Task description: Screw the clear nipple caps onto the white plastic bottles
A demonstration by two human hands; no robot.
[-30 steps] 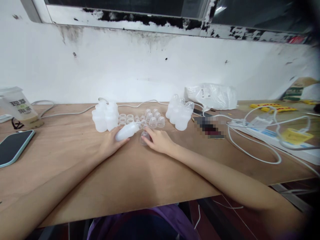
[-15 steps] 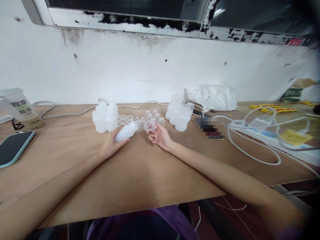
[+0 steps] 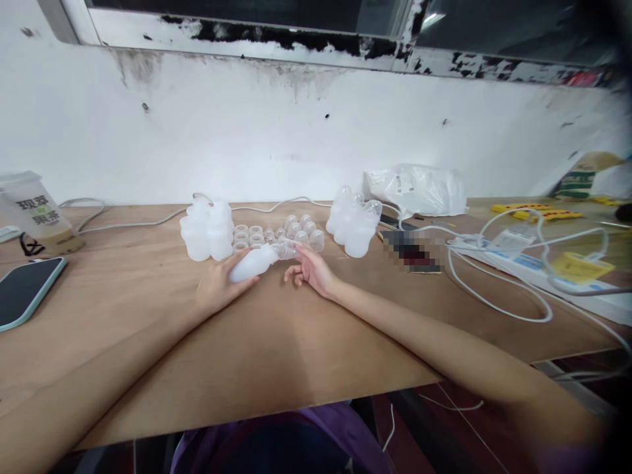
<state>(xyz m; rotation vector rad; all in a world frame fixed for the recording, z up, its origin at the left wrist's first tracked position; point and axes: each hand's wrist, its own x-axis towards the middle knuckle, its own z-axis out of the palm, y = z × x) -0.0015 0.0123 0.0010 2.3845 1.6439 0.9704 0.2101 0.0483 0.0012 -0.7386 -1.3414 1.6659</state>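
My left hand is wrapped round a white translucent bottle, which lies tilted with its neck to the right. At that neck, my right hand pinches a clear dome cap between thumb and forefinger, its other fingers loosely curled. The cap meets the bottle's top; how firmly it sits there I cannot tell. Just behind are several white rings, small clear nipple-shaped pieces and several clear dome caps in rows.
White bottles cluster at left; more bottles, with clear domes on top, stand at right. A drink cup and phone are far left. A plastic bag, white cables and a power strip lie right.
My right hand has moved the clear dome cap left, from beside the bottle onto its neck end. My left hand keeps the bottle nearly where it was.
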